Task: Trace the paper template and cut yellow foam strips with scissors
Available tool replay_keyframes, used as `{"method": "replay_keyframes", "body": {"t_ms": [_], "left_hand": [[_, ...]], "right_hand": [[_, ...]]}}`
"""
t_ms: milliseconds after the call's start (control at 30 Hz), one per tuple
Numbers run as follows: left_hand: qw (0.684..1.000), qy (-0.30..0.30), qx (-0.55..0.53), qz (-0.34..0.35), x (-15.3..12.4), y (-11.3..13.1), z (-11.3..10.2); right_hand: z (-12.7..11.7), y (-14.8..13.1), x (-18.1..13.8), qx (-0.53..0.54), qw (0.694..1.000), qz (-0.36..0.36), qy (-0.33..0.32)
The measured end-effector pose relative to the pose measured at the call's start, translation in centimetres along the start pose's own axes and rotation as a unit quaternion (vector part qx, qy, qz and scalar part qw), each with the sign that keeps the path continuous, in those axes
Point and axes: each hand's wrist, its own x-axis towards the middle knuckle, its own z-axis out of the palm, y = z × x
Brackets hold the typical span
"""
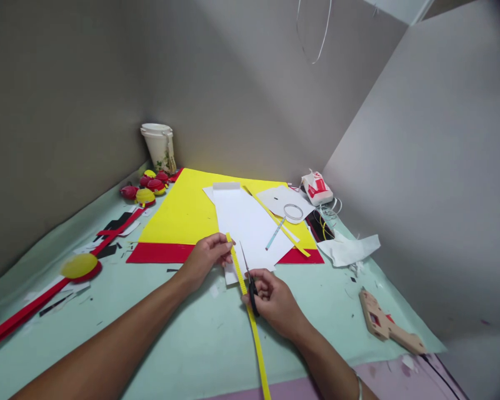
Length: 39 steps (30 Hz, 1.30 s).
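Note:
My left hand (212, 254) pinches the far end of a long narrow yellow strip (254, 333). The strip's upper part has many small cuts along it, and its lower part runs down toward me past the table's near edge. In my right hand (273, 300) is a pair of scissors (253, 294) with black handles, its blades pointing up and away just right of the strip. My right fingertips are close to the strip's middle; whether they touch it I cannot tell. Under both hands' far side lie white sheets of paper (237, 216).
Yellow sheets (179, 211) over red ones (158, 254) lie behind. A pen (275, 233) and a ring (293, 211) rest on paper. To the right are a glue gun (385, 322) and a tissue pack (316, 188); to the left, red strips (25, 314), a yellow disc (80, 266) and a bucket (158, 147).

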Motion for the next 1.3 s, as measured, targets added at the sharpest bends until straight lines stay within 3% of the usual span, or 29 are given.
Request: {"method": "replay_keyframes", "body": {"t_ms": [200, 367, 467, 600, 800, 967, 1300], "left_hand": [[1.0, -0.009, -0.005, 0.006, 0.1, -0.3, -0.2], [0.997, -0.06, -0.043, -0.009, 0.1, -0.4, -0.3], [0.992, -0.107, -0.063, -0.033, 0.0, -0.3, -0.4], [0.988, -0.133, -0.073, -0.037, -0.2, -0.2, -0.5], [0.992, -0.094, -0.082, -0.017, 0.1, -0.5, -0.6], [0.995, -0.069, -0.074, 0.0, 0.3, -0.8, -0.6], [0.994, -0.085, -0.067, -0.008, 0.3, -0.7, -0.5]], "right_hand": [[0.0, 0.1, 0.1, 0.052, 0.998, 0.01, 0.026], [-0.2, -0.4, 0.4, 0.074, 0.988, 0.021, 0.134], [-0.3, -0.5, 0.5, 0.073, 0.984, 0.022, 0.164], [-0.2, 0.2, 0.4, 0.01, 0.99, -0.008, 0.141], [0.0, 0.4, -0.4, -0.15, 0.984, -0.062, 0.081], [0.3, -0.9, -0.7, -0.169, 0.981, -0.08, 0.057], [0.4, -1.1, -0.8, -0.191, 0.977, -0.085, 0.049]]}}
